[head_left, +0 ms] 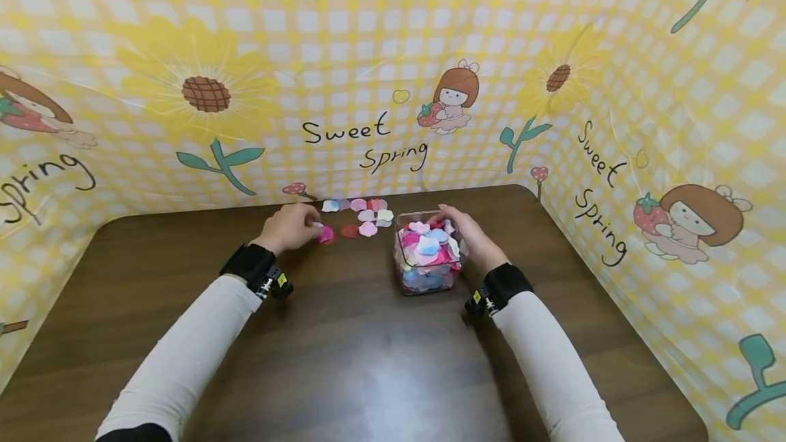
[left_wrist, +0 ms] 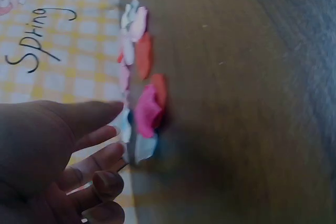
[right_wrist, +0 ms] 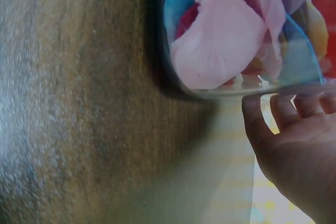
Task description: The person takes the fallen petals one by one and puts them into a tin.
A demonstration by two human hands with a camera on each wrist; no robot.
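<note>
My left hand [head_left: 290, 227] is at the back of the table, its fingertips beside a magenta petal [head_left: 325, 234]. In the left wrist view the thumb and fingers [left_wrist: 107, 153] stand apart. A pale blue petal [left_wrist: 146, 148] lies close by the fingertips, and a red petal [left_wrist: 160, 90] is partly under the magenta one. My right hand [head_left: 473, 237] rests along the right side of a clear plastic box [head_left: 426, 280] full of mixed-colour petals [head_left: 428, 245]. In the right wrist view its fingers [right_wrist: 255, 121] touch the box wall, beside a large pink petal [right_wrist: 218, 35] inside.
Several loose petals lie along the back edge, among them a red one [head_left: 349, 230], a pink one [head_left: 368, 228] and a pale blue one [head_left: 330, 205]. Yellow checked cloth [head_left: 344, 74] walls the brown table [head_left: 344, 360] at the back and sides.
</note>
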